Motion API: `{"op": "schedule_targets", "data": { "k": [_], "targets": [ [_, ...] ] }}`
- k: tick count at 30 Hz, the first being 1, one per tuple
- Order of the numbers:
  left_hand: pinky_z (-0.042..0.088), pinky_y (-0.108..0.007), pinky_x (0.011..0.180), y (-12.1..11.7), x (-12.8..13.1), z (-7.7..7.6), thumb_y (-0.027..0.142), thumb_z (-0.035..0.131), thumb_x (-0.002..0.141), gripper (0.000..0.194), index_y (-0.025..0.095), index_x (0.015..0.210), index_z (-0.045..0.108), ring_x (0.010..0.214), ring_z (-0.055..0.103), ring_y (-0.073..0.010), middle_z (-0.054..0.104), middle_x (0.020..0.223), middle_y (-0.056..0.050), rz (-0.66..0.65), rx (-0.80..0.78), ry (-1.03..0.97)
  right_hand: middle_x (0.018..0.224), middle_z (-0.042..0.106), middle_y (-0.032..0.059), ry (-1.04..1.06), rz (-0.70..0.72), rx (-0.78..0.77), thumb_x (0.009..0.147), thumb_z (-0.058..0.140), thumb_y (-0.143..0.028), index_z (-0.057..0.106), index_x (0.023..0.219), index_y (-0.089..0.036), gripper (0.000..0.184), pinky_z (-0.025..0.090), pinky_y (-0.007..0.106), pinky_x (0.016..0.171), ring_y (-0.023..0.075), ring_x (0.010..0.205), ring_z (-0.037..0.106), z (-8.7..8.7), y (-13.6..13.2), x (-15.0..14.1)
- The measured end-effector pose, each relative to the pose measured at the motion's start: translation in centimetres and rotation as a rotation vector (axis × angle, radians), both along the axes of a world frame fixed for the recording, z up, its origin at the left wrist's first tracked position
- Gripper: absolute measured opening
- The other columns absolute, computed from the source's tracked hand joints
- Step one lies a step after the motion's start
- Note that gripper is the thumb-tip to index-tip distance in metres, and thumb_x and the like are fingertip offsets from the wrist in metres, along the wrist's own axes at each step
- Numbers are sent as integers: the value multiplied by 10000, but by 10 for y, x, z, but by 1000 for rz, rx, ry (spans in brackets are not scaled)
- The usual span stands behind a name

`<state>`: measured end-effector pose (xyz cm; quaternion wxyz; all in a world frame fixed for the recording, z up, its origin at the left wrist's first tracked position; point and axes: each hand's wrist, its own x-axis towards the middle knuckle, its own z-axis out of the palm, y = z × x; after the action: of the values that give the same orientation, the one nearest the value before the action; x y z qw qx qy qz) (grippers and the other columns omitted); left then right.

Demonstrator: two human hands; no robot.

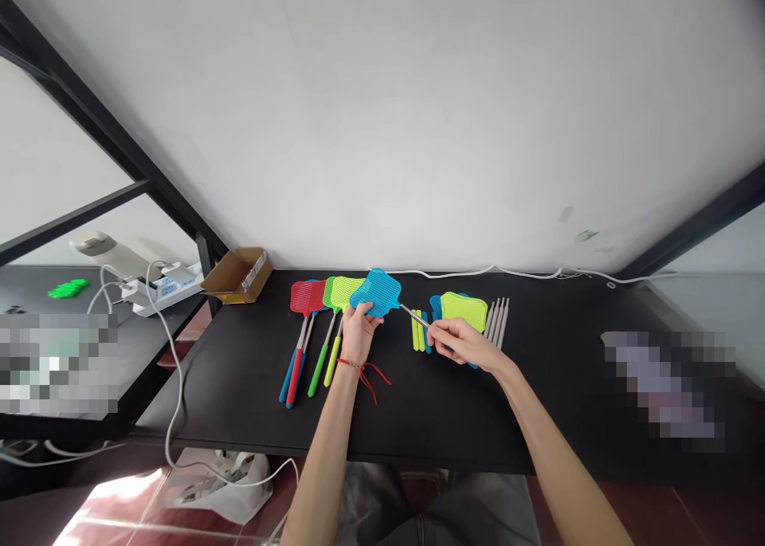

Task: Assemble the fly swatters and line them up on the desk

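Observation:
My left hand [360, 332] grips the mesh head of a blue plastic fly swatter [376, 293] above the black table. My right hand [457, 343] pinches the swatter's thin metal shaft [415, 316]. To the left of my left hand, a red swatter head [307, 296] and a lime swatter head [345, 292] lie with their handles toward me. Under and beyond my right hand lie a lime swatter head [464, 312], loose yellow and blue handles [418, 331], and grey handles [497, 323]. A red string bracelet [358, 367] circles my left wrist.
The black table [430, 418] stands against a white wall, with a white cable [466, 273] along its back edge. A cardboard box [237, 275] sits at the back left corner. A power strip [161, 289] lies on a lower side table at left.

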<state>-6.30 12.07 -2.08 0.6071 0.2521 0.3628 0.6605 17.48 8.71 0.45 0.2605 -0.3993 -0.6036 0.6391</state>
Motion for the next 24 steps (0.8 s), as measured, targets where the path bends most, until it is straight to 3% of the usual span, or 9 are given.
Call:
{"op": "schedule_targets", "data": {
  "k": [17, 24],
  "targets": [
    [460, -240, 552, -2, 1, 3, 254, 783, 716, 260, 181, 853, 575, 665, 593, -103, 618, 810, 14, -27, 49, -12, 539, 406, -73, -12, 35, -25, 953, 518, -581, 560, 804, -169, 440, 175, 187, 365, 39, 406, 229, 1, -1, 1],
    [420, -239, 552, -6, 4, 7, 225, 805, 695, 255, 168, 736, 560, 651, 570, -101, 593, 729, 20, -88, 68, -12, 546, 422, -68, -33, 55, -47, 940, 522, -604, 561, 806, -169, 457, 180, 184, 358, 38, 403, 234, 0, -1, 2]
  ]
}}
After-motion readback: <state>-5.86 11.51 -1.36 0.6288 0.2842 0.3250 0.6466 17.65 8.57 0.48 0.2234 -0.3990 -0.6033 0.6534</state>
